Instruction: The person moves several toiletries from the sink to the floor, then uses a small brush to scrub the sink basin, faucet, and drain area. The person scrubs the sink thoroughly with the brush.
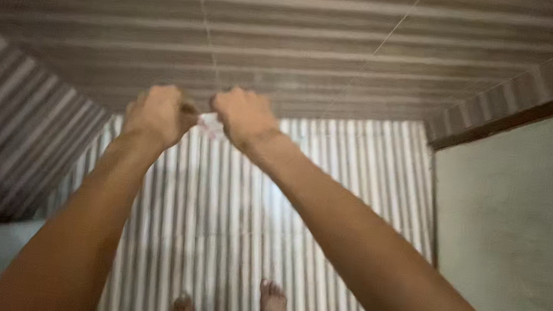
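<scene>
Something small and pale with a touch of red [206, 123] sits between the two fists, too blurred to name. Left hand [157, 115] has its grip curled tightly together, fingers folded in, pinching one end of that small thing. Right hand [243, 115] is likewise closed into a fist on the other end, knuckles nearly touching the left's. Both arms reach out over a striped tile floor [359, 166], with bare feet [270, 306] visible below and a plain wall [527, 228] at right.
</scene>
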